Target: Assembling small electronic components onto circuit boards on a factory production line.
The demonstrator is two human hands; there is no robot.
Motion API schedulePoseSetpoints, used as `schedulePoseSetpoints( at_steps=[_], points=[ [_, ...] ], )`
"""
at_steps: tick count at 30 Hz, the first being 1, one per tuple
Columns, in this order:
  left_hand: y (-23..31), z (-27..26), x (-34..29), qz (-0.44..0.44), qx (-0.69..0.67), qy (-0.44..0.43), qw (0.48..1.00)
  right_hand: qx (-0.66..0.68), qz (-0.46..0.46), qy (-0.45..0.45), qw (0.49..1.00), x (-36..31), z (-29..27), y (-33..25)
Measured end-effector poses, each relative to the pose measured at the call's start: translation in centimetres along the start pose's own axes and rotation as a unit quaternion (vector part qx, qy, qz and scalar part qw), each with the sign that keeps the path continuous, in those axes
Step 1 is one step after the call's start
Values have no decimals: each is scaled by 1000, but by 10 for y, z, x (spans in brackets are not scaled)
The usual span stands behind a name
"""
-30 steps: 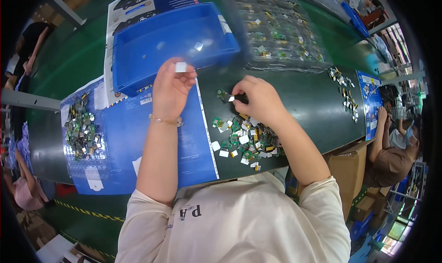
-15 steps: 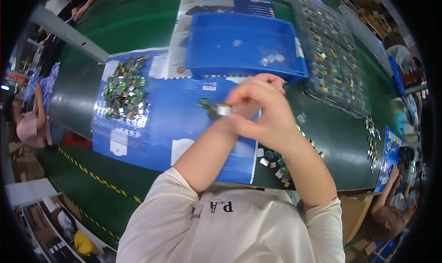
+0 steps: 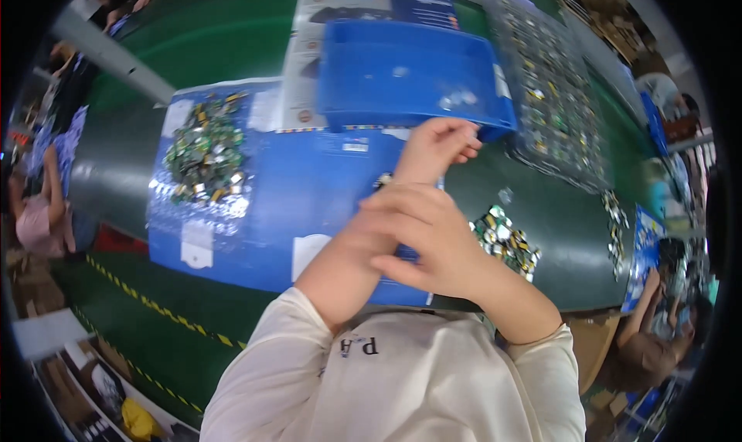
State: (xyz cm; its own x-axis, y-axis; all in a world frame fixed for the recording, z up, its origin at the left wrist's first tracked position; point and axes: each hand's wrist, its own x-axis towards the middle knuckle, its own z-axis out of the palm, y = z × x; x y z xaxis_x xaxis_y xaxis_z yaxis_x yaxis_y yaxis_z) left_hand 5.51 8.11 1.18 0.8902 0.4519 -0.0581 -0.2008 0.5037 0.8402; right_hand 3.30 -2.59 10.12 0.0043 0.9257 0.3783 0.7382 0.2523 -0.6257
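Whitish and small, a piece [image 3: 473, 139] shows at the fingertips of the left hand [image 3: 447, 140], whose thumb and forefinger are brought together on it while the other fingers curl in. That hand is just beside the near wall, toward the right end, of a blue bin [image 3: 386, 119]; whether it touches the bin I cannot tell. Crossing over the left forearm, the right hand [image 3: 421, 229] is turned palm down with its fingers loosely spread and its thumb apart; its underside is hidden, so I cannot tell if it has hold of anything. Just beyond its knuckles, close to the left wrist, a small pale and dark thing [image 3: 384, 180] is too blurred to name.

Under the arms lies a blue sheet [image 3: 309, 179]. To the right of the right hand, a pile of small circuit boards [image 3: 504, 237] sits on the dark tabletop [image 3: 572, 249]. To the left, a larger heap of boards [image 3: 205, 152] lies on clear moulded plastic [image 3: 238, 204]. Clear bits [image 3: 461, 98] lie inside the bin, toward its right. Far right stands a stack of clear trays [image 3: 553, 94] filled with parts. Farther right, near a person in brown [image 3: 649, 349], runs a line of small parts [image 3: 614, 237]. A person in pink [image 3: 42, 225] is at the far left.
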Motion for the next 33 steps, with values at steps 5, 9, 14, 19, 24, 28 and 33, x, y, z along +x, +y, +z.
schedulePoseSetpoints(
  at_steps=[5,9,14,19,24,28,33],
  points=[
    [2,-2,-5,-41,79,2,996,13,198,192,961,-106,-56,34],
    [-17,9,-12,5,291,-95,952,175,332,395,839,-177,-75,64],
    [-19,10,-11,-5,260,-71,963,224,299,444,814,-182,-97,85],
    [-19,12,-11,-5,244,-7,970,297,236,311,871,-145,-110,106],
    [-20,20,-8,-9,315,-6,949,102,232,229,940,-158,-86,132],
    [-4,36,-8,-60,283,24,957,-9,156,188,969,-151,-91,119],
    [-21,72,-11,-53,133,20,989,-106,97,232,962,-141,-87,113]
  ],
)
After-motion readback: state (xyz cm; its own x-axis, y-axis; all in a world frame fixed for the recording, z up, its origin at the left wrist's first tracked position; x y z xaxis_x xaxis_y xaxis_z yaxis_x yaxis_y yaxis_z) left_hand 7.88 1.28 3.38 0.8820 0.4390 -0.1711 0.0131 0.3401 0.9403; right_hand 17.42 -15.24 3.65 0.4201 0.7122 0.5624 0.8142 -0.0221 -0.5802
